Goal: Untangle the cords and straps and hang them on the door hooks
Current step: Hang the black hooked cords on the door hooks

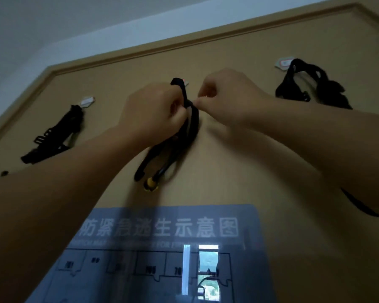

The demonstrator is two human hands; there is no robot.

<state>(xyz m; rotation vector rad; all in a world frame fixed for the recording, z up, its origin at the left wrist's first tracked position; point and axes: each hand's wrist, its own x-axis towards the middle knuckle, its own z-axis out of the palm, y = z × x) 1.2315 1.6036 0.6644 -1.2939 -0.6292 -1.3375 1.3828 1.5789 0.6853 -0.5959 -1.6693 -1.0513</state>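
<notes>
Tan door is filling the view, carrying three small hooks and three black bundles, one per hook. Over the middle hook a looped black cord is hanging, ending in one yellow plug. The left hand is gripping the loops with curled fingers; the right hand is pinching the cord's neck between thumb and forefinger. One buckled strap is hanging at left and one tangled strap bunch at right, above one blue floor plan.

On tan wooden door hangs black coiled cord with yellow plug: black buckled webbing strap left of it, black tangled strap bundle right, blue floor-plan sheet below, left hand and right hand gripping its neck.
</notes>
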